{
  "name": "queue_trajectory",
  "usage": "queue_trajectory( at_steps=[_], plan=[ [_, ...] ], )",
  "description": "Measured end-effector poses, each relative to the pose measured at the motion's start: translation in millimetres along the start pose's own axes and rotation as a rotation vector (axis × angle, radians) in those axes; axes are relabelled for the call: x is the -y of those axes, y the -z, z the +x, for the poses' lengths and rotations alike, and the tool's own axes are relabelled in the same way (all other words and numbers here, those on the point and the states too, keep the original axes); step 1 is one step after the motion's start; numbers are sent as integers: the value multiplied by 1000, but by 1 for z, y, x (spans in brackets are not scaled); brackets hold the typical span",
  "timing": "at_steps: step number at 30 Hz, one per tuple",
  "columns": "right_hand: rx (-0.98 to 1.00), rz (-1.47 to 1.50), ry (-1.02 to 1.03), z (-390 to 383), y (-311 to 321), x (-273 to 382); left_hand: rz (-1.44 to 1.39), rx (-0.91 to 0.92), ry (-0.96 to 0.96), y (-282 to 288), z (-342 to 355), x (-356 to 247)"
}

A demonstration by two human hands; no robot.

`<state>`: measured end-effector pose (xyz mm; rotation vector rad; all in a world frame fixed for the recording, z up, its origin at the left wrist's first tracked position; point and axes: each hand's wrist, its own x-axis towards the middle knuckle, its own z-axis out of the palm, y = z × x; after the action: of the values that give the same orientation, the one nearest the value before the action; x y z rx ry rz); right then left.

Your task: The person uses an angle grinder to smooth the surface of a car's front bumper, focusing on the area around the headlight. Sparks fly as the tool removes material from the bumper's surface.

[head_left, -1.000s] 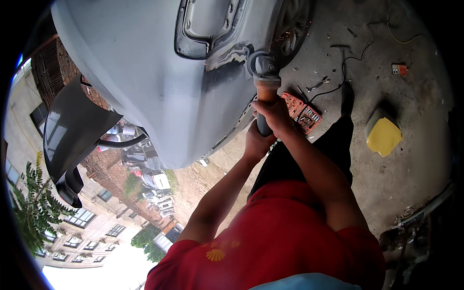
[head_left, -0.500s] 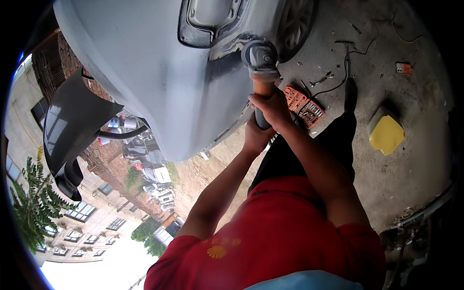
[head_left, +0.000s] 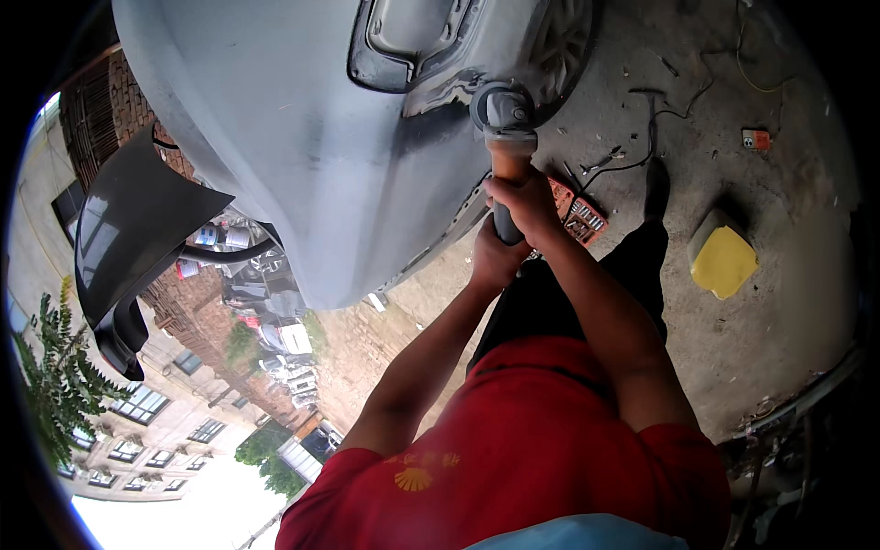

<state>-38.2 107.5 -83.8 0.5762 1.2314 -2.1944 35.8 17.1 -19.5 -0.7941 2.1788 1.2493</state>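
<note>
My left hand (head_left: pixel 498 258) grips the lower dark handle of an angle grinder (head_left: pixel 504 119) with an orange body. Closed round the same tool higher up, my right hand (head_left: pixel 525 203) is above and right of the left one. The grinder's head is at the scraped, dark-streaked patch of a grey primed car body (head_left: pixel 257 137), below a recessed frame (head_left: pixel 408 41) and beside the wheel (head_left: pixel 559 50); whether the disc touches the metal I cannot tell. Behind my hands an orange tool case (head_left: pixel 581 220) with sockets lies open on the floor, partly hidden.
A yellow-topped container (head_left: pixel 722 264) stands at right on the concrete. Cords (head_left: pixel 697 92), loose tools (head_left: pixel 608 163) and a small orange box (head_left: pixel 755 139) lie about. A detached dark body panel (head_left: pixel 133 229) is at left, with piled parts (head_left: pixel 293 339) and a building (head_left: pixel 160 422) beyond.
The grinder rose from its position a second ago, then shifted slightly right with both hands on it. Orange sparks by the wheel in the earliest frame are no longer visible.
</note>
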Motion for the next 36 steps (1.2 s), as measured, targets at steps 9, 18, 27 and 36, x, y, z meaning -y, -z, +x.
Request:
queue_trajectory(
  at_steps=[9,18,27,36],
  plan=[
    [-55,-184,89,5,6,-2,-53,32,-31,-6,13,16],
    [-144,-515,293,0,-11,18,-172,-53,-99,-11,20,14],
    [-134,-416,198,-15,-13,15,-203,33,-68,-9,6,28],
    [-198,-504,117,-9,-9,9,-97,28,-44,-15,7,34]
  ],
)
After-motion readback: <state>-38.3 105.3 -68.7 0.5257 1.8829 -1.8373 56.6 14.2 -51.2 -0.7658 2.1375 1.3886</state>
